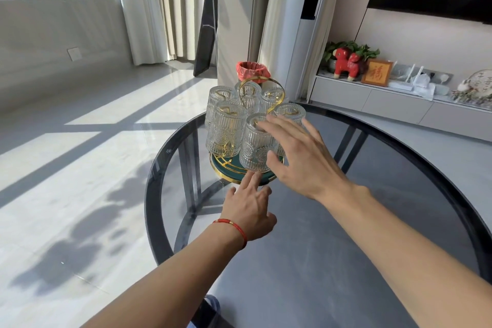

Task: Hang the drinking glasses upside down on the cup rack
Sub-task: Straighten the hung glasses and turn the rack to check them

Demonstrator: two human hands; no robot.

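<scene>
A cup rack (225, 168) with a green round base, gold rim and gold loop handle stands at the far left of a round glass table (399, 168). Several ribbed clear drinking glasses hang upside down on it. The nearest glass (254, 146) sits at the rack's front. My right hand (300, 157) hovers right beside that glass with fingers spread, thumb by its lower side; I cannot tell whether it touches. My left hand (250, 208), with a red string bracelet, lies lower, fingers apart, its fingertips reaching the rack's base rim. Neither hand holds anything.
A bin with a pink bag (251, 70) stands on the floor behind the rack. A low white cabinet (399, 98) with a red toy animal, a framed picture and ornaments runs along the right wall. Curtains and a window are at the back left.
</scene>
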